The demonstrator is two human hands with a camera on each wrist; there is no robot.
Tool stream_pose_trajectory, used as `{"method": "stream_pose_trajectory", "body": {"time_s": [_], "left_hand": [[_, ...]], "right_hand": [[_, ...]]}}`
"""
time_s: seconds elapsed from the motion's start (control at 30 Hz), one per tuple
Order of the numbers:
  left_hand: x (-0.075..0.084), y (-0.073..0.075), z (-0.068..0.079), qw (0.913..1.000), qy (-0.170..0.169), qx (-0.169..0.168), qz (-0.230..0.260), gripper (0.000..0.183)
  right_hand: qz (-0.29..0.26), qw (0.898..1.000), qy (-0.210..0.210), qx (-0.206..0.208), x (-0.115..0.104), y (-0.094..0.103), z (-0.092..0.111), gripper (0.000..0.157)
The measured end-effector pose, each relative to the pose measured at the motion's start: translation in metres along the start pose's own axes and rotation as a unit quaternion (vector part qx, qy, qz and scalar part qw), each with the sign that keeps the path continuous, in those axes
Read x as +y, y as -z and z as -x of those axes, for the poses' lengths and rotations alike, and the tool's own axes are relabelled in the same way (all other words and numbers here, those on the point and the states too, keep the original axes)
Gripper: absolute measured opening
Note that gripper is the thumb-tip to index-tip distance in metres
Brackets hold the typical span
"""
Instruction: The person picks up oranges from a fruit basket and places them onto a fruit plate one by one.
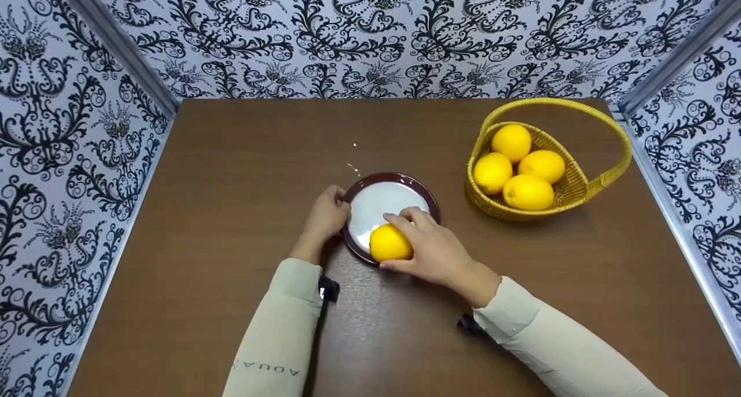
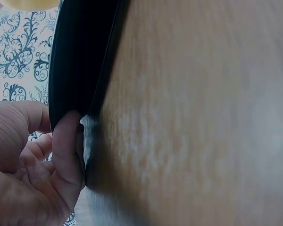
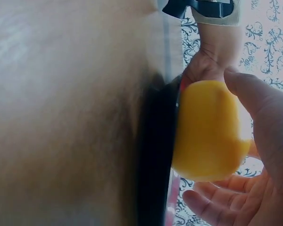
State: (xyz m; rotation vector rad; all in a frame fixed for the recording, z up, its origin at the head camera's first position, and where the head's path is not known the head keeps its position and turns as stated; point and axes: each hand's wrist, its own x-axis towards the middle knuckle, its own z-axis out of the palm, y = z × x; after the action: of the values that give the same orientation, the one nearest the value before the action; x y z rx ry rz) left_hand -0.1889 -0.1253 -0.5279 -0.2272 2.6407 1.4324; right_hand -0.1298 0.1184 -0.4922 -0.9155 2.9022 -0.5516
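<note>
A round plate [image 1: 370, 203] with a pale centre and dark red rim sits on the brown table. My left hand [image 1: 327, 214] pinches the plate's left edge, with a finger [image 2: 66, 146] against the dark underside in the left wrist view. At the near-right part of the plate is a yellow lemon [image 1: 391, 243]. Around it curves my right hand [image 1: 437, 249], thumb on the near side and fingers over the far side. In the right wrist view the lemon [image 3: 207, 132] rests against the plate's rim, within the loose curl of thumb and fingers.
A yellow woven basket [image 1: 515, 214] with a tall handle stands at the right, holding several lemons [image 1: 528, 193]. Patterned walls [image 1: 382, 32] border the table [image 1: 260, 136] at the back and both sides. Small bright spots [image 1: 353, 168] show just beyond the plate.
</note>
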Motion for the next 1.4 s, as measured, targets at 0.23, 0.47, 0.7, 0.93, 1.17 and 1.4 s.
{"method": "stream_pose_trajectory", "body": {"time_s": [0.23, 0.47, 0.7, 0.93, 1.17, 1.4], "left_hand": [[-0.002, -0.002, -0.003, 0.9998, 0.007, -0.009, 0.015, 0.016], [-0.003, -0.001, -0.002, 0.9999, -0.011, 0.004, -0.01, 0.02], [-0.002, 0.0, 0.0, 0.9998, -0.011, 0.007, -0.012, 0.02], [0.0, 0.0, 0.0, 0.9999, -0.004, 0.001, -0.011, 0.019], [-0.002, -0.001, -0.001, 1.0, 0.0, -0.004, -0.003, 0.019], [-0.002, -0.001, -0.001, 0.9999, 0.008, -0.01, 0.01, 0.02]], "right_hand": [[0.015, 1.0, -0.005, 0.01, 0.003, 0.018, 0.002, 0.085], [-0.004, 0.999, -0.024, 0.021, 0.01, 0.034, 0.004, 0.088], [0.0, 0.998, -0.036, 0.041, 0.02, 0.05, 0.007, 0.094], [0.016, 0.996, -0.033, 0.086, 0.035, 0.062, 0.012, 0.092], [0.004, 0.992, -0.064, 0.105, 0.054, 0.072, 0.021, 0.091], [0.0, 0.987, -0.085, 0.134, 0.079, 0.08, 0.032, 0.089]]}}
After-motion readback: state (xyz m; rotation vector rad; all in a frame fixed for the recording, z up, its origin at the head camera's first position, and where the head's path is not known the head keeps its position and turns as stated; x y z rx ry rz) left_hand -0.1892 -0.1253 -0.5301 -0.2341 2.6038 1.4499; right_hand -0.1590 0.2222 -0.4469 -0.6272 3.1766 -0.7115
